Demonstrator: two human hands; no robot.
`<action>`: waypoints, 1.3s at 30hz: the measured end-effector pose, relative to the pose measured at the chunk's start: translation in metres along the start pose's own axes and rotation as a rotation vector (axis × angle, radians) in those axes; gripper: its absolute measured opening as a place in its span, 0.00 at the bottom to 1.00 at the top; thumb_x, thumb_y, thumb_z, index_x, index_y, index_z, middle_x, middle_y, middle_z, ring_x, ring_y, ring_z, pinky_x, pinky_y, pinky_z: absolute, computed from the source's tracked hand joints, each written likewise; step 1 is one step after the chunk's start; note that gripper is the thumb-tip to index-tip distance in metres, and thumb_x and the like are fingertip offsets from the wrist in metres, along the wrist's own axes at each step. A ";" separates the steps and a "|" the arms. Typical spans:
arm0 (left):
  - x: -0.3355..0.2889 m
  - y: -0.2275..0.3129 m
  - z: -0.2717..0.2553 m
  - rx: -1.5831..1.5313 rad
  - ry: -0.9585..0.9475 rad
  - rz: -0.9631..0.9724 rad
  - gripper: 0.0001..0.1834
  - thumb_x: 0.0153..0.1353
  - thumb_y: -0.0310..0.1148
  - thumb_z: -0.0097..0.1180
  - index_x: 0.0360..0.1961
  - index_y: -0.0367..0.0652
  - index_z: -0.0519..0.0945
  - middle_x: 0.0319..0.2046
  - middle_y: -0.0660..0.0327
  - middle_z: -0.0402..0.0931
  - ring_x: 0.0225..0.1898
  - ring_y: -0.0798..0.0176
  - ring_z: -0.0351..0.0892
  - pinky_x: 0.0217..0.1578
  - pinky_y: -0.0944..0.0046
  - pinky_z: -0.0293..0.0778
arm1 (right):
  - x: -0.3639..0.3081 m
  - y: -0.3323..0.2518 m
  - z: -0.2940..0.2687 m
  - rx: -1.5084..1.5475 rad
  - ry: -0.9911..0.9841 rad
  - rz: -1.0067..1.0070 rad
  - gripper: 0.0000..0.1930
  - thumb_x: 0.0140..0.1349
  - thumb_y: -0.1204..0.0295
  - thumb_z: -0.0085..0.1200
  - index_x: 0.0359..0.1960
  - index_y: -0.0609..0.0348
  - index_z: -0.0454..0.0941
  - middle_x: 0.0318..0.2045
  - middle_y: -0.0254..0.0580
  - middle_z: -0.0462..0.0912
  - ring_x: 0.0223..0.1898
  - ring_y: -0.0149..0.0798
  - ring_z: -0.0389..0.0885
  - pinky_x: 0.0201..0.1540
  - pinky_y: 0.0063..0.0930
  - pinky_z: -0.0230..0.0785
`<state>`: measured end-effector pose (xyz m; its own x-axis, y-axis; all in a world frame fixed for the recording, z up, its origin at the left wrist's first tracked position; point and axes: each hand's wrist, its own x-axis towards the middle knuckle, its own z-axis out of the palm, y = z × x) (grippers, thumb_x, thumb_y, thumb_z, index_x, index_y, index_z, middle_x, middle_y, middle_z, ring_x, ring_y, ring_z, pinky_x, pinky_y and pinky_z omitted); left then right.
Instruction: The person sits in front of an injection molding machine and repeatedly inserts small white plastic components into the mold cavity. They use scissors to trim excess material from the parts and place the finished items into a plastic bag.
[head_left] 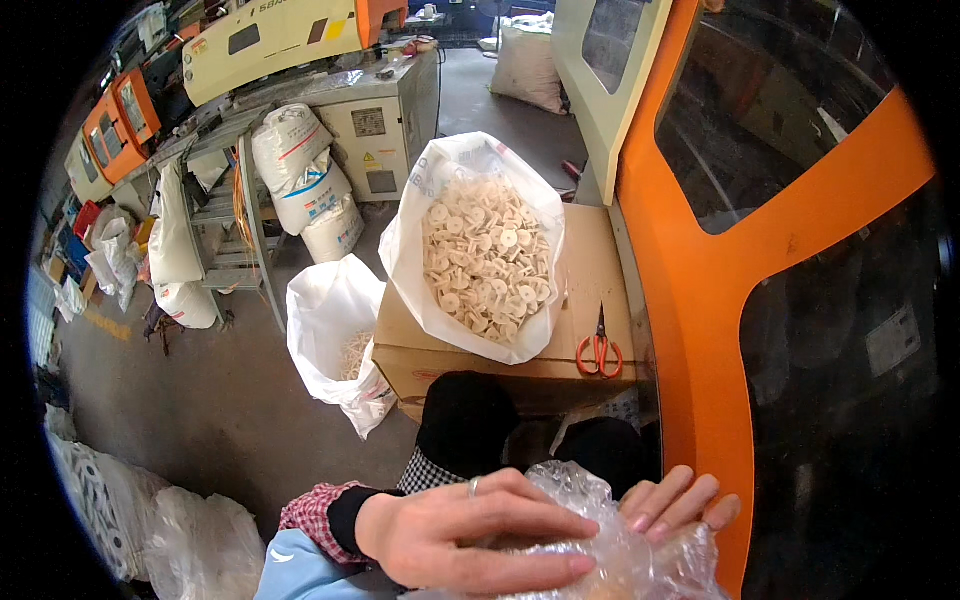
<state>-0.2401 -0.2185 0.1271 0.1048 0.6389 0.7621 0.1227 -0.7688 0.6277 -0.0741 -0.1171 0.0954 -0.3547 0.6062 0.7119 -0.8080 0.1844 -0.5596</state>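
Observation:
Crinkled clear plastic bag (635, 560) fills the lower edge of the view, with something orange-tinted dimly showing through it. My left hand (480, 530), wearing a ring, reaches in from the left and holds the plastic between thumb and fingers. On the bag's right side my right hand (685, 505) curls its fingers over the plastic; its thumb is hidden. Beyond my knees, an open white sack (400, 250) full of small cream-coloured disc-shaped parts (490, 255) stands on a cardboard box (590, 260). Red-handled scissors (600, 350) lie on the box, right of the sack.
A smaller white sack (320, 310) with thin pale scraps stands on the floor, left of the box. An orange machine frame (690, 330) rises close on my right. Stacked full sacks (300, 180) lean by a metal rack (235, 220). Plastic-wrapped goods (190, 540) sit at lower left.

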 end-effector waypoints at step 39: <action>0.022 -0.006 0.097 -0.778 -0.450 0.346 0.16 0.41 0.18 0.65 0.35 0.29 0.78 0.33 0.45 0.74 0.27 0.53 0.76 0.23 0.63 0.72 | -0.169 -0.226 0.046 -2.904 1.115 -0.664 0.25 0.63 0.67 0.47 0.57 0.68 0.56 0.55 0.60 0.63 0.56 0.51 0.64 0.53 0.40 0.64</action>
<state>-0.1425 -0.1971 0.1252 0.4008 0.1998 0.8941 -0.6580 -0.6163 0.4326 0.1467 -0.2966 0.1211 0.0880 -0.0176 0.9960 0.8907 -0.4463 -0.0866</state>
